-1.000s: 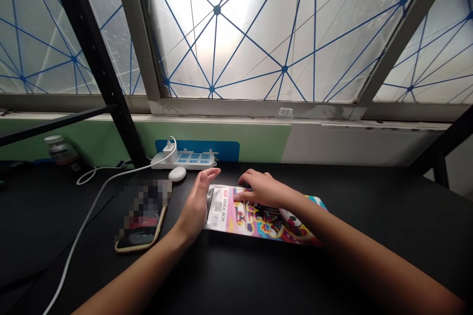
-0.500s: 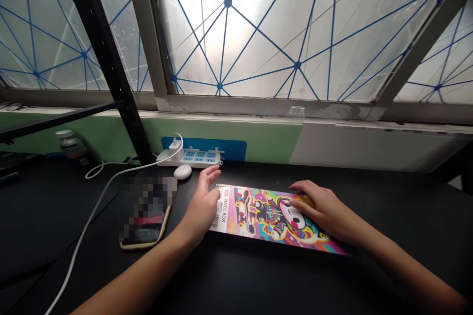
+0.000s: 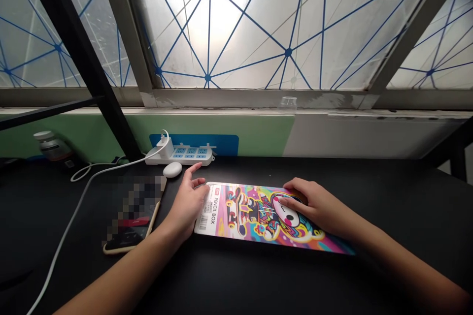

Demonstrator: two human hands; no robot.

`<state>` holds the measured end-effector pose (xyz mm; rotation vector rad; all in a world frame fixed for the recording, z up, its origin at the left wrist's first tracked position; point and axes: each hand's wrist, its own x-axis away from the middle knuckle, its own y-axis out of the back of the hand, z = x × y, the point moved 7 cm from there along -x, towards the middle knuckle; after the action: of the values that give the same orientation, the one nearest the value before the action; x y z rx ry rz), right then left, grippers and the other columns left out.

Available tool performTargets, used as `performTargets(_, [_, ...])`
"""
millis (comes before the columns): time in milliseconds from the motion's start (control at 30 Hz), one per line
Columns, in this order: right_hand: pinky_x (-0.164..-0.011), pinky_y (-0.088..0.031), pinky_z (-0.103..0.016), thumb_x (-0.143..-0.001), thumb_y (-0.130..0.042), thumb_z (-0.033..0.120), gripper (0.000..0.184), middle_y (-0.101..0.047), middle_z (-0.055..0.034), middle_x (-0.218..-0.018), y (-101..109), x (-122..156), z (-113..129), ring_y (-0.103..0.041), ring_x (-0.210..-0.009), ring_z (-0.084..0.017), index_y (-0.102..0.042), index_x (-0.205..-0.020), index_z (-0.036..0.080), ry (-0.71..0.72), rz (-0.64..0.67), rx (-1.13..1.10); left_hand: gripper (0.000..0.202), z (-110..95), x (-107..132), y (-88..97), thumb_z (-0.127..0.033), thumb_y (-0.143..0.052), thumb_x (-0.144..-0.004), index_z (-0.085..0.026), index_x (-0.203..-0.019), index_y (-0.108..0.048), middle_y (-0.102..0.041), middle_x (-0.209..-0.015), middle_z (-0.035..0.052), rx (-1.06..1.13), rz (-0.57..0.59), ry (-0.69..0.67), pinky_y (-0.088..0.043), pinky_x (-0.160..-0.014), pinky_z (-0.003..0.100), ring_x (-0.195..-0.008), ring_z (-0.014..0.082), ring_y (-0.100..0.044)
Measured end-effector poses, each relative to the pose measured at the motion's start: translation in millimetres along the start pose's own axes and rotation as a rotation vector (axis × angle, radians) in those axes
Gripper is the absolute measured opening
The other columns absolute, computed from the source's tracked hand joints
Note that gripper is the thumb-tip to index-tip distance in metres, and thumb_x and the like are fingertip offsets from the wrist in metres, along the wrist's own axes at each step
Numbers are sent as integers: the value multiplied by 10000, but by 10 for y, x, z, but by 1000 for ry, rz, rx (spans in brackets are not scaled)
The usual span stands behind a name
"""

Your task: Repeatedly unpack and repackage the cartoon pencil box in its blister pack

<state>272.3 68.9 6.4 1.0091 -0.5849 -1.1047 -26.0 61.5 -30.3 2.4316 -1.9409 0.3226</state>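
A flat, brightly printed pencil box point(image 3: 247, 214) in clear wrapping lies on the black desk point(image 3: 388, 202), its labelled end to the left. My left hand point(image 3: 186, 202) rests against that left end, fingers apart, thumb side touching the wrapper. My right hand point(image 3: 314, 204) lies palm down on the middle of the box, fingers spread over the cartoon face. Neither hand is closed around the box.
A phone point(image 3: 133, 221) lies left of my left hand. Behind it are a white earbud case point(image 3: 172, 169), a white power strip point(image 3: 181, 154) with a charger and cable point(image 3: 66, 226), and a jar point(image 3: 50, 145) at far left. A black frame post point(image 3: 81, 59) rises before the window.
My right hand slid from the box's left end to its middle, uncovering the print. My left hand closed in against the left end. The view shifted slightly.
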Motion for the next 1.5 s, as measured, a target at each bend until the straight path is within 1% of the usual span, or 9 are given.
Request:
performTargets(200, [-787, -499, -393, -947, -532, 593, 370, -662, -58, -969, 74, 17, 62, -624, -869, -245, -633, -977, 238, 102, -96, 99, 525, -83, 49, 6, -96, -614, -861, -334, -1318, -515, -522, -962, -3, 141, -45, -14, -548, -546, 243, -598, 105, -629])
performTargets(367, [-805, -500, -399, -933, -597, 543, 322, -647, -60, -936, 192, 48, 183, -619, -855, -241, -618, -982, 225, 265, -299, 205, 407, -159, 41, 24, -167, -676, -862, -264, -1239, -558, -581, -926, 3, 221, -82, -92, -550, -587, 241, -625, 117, -648])
performTargets(567, [-837, -499, -400, -928, -650, 489, 289, -653, -77, -954, 319, 171, 327, -636, -868, -245, -587, -981, 212, 470, -580, 323, 310, -202, 89, -96, -448, -676, -887, -207, -1077, -630, -680, -860, 14, 175, 117, -93, -521, -607, 232, -717, 166, -678])
performTargets(700, [-822, -521, -392, -915, -676, 468, 250, -668, -83, -998, 366, 267, 388, -653, -881, -248, -614, -957, 230, 460, -670, 322, 381, -237, 133, -112, -521, -664, -898, -193, -1091, -655, -733, -968, 41, 168, 151, -123, -537, -693, 251, -825, 182, -695])
performTargets(867, [-845, -550, -420, -924, -669, 440, 187, -678, -84, -1082, 380, 333, 418, -682, -933, -259, -627, -939, 258, 356, -673, 274, 447, -301, 145, -127, -556, -675, -894, -168, -1116, -683, -716, -1190, 101, 241, 161, -168, -547, -831, 299, -988, 211, -684])
performTargets(1067, [-858, -555, -413, -930, -681, 322, 126, -667, -88, -1170, 343, 438, 559, -686, -1012, -270, -569, -921, 265, 418, -682, 288, 521, -410, 175, -52, -561, -625, -920, -177, -586, -514, -745, -1038, 102, 298, 135, -247, -529, -826, 322, -1023, 252, -663])
performTargets(1200, [-790, -524, -396, -943, -643, 295, 125, -668, -99, -1144, 288, 458, 647, -669, -928, -264, -526, -918, 257, 436, -626, 368, 477, -452, 173, -16, -528, -542, -973, -185, -641, -558, -735, -905, 67, 257, 144, -281, -533, -772, 343, -859, 230, -671])
performTargets(1333, [-731, -472, -394, -894, -595, 212, 188, -656, -125, -1159, 145, 425, 687, -633, -863, -272, -530, -1068, 240, 439, -486, 459, 450, -604, 211, -39, -464, -469, -1016, -189, -690, -613, -721, -887, 54, 154, 241, -418, -525, -858, 375, -802, 216, -674])
performTargets(1500, [-762, -457, -419, -752, -638, 136, 477, -677, -140, -1150, -128, 366, 711, -615, -942, -327, -546, -1215, 207, 441, -302, 518, 361, -673, 265, -111, -490, -484, -996, -226, -883, -703, -721, -1120, 81, -341, 337, -538, -480, -975, 395, -1061, 287, -657])
